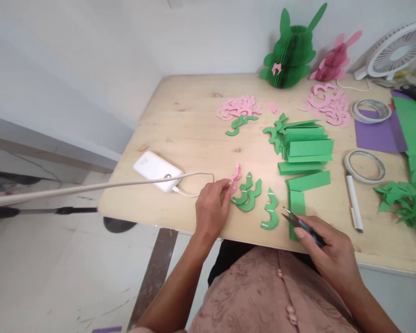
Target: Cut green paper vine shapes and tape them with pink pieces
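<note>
My left hand (213, 203) is closed, its thumb and fingertips pinching a small wavy pink paper cutout (236, 175) just above the table. Beside those fingers lie overlapping green wavy paper cutouts (251, 200). Another green cutout (271, 216), with white strips on it, lies by itself between my hands. In my right hand (333, 252) are black tweezers (307, 230), their pointed tips slightly apart and aimed left toward that cutout. Under the tweezers lies a folded green paper strip (297, 203).
Folded green strips (310, 148) stand mid-table. Pink cutouts (241, 107) lie behind. Tape rolls (365, 178), a white marker (354, 203) and green scraps (402, 201) are rightward. A white power bank (157, 170) with a cable sits left. Green (291, 58) and pink paper rabbits (334, 62) stand by the wall.
</note>
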A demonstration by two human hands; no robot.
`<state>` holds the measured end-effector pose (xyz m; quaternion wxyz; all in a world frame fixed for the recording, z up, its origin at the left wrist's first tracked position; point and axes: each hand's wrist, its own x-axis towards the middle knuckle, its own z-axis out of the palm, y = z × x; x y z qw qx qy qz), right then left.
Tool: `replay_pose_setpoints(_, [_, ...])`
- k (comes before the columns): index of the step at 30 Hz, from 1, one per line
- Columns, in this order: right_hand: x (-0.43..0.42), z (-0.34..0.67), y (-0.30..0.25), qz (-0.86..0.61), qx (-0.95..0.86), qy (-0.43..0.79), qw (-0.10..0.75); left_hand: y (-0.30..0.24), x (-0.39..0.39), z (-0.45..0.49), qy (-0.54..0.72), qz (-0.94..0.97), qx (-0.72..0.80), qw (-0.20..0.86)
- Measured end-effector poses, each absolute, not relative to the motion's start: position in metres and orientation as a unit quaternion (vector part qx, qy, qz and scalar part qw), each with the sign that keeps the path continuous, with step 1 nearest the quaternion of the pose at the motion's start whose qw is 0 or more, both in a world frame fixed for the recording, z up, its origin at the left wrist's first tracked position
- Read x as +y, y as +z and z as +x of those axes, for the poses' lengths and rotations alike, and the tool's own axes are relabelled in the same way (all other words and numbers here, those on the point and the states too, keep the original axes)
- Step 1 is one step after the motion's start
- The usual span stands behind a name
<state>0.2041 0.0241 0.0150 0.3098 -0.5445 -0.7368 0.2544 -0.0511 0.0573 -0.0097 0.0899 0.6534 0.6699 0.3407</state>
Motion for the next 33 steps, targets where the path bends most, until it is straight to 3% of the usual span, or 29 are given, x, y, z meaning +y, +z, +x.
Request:
replay_pose_setpoints(17, [0.022,0.204,0.014,-0.548,-0.711,0.297,0.325,-0.002,0.048,-0.046,0.355,0.711,0.606,0.041])
replay_pose_setpoints(20, [0.022,0.204,0.014,-0.548,-0.706,0.305,0.328,0.011,0.04,-0.037,0.395,0.69,0.593,0.128])
replay_pose_setpoints(26, [0.019,0.202,0.019,-0.539,-0.725,0.277,0.329,0.033,0.028,-0.009,0.413,0.579,0.57,0.411])
replay_pose_setpoints(33, [0.019,0.202,0.024,-0.504,-0.772,0.223,0.315,0.035,0.032,0.005,0.426,0.458,0.528,0.575])
